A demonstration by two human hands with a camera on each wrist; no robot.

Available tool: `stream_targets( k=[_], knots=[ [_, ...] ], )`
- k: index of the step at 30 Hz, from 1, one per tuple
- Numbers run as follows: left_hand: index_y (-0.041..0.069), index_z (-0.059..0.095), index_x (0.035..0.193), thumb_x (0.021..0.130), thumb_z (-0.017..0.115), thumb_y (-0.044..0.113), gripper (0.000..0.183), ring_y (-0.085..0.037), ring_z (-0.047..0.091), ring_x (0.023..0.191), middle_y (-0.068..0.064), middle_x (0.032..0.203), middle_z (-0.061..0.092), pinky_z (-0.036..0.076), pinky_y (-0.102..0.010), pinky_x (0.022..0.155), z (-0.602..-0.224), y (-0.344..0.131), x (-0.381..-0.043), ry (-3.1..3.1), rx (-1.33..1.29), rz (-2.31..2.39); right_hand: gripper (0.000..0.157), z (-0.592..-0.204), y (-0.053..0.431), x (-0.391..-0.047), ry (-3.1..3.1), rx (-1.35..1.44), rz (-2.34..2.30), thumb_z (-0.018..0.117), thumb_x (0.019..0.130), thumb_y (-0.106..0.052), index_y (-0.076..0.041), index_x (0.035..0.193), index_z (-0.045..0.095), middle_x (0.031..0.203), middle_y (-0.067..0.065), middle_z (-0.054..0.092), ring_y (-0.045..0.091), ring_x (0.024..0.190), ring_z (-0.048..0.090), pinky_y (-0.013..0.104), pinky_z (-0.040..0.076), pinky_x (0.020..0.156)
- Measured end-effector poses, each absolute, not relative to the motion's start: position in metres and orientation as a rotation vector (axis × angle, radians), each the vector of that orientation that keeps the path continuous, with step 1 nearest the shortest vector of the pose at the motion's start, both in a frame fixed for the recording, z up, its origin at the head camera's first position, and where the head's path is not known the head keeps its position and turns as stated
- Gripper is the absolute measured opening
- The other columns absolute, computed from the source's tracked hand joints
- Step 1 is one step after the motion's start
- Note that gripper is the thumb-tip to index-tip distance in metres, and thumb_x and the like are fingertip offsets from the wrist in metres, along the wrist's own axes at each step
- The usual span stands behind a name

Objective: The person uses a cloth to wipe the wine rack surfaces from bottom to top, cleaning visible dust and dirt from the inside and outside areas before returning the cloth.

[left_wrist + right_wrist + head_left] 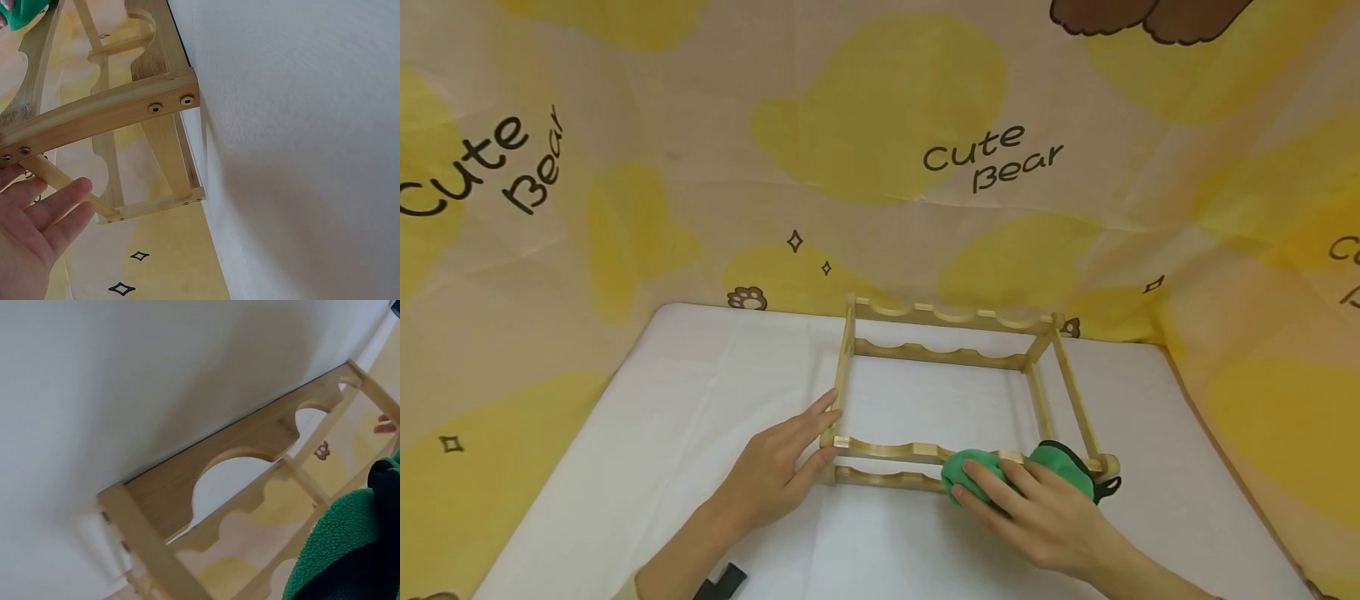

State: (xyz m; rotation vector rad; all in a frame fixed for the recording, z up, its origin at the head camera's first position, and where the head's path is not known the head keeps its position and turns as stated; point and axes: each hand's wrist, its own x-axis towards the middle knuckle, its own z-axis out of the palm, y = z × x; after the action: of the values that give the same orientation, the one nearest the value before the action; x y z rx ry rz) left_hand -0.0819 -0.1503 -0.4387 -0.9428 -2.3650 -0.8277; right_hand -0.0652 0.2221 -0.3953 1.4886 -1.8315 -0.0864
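A light wooden rack (895,452) with scalloped rails, like a wine rack, stands on the white tabletop. My left hand (775,467) rests against its left end, fingers fairly straight along the side bar and thumb at the front corner. In the left wrist view, that hand's fingers (59,212) lie beside the rack's end bar (119,109), which has metal bolts. With my right hand (1045,517) I hold a green cloth (973,471) with black edging over the right part of the front top rail. The cloth (344,537) covers part of the rack (231,450) in the right wrist view.
The white table (715,375) extends around the rack. Behind and beside it hangs a yellow-patterned fabric (880,108) printed with "Cute Bear". A small black object (726,581) shows by my left forearm. A black loop (1108,487) sticks out from the cloth.
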Motion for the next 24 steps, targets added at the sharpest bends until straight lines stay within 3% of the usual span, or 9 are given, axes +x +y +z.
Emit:
stream_targets(
  k=[24],
  knots=[
    [0.002,0.061,0.141,0.104,0.065,0.022,0.042,-0.029,0.068,0.123,-0.011,0.157,0.052,0.061,-0.045,0.094,-0.437,-0.151,-0.081,-2.377,-0.938,-0.859,0.036,-0.389,0.155,-0.066,-1.857,1.415,-0.219,0.042,0.110,-0.010,-0.015,0.126,0.073,0.130,0.011,0.066,0.020,0.083,0.062,0.021,0.051,0.057]
  ],
)
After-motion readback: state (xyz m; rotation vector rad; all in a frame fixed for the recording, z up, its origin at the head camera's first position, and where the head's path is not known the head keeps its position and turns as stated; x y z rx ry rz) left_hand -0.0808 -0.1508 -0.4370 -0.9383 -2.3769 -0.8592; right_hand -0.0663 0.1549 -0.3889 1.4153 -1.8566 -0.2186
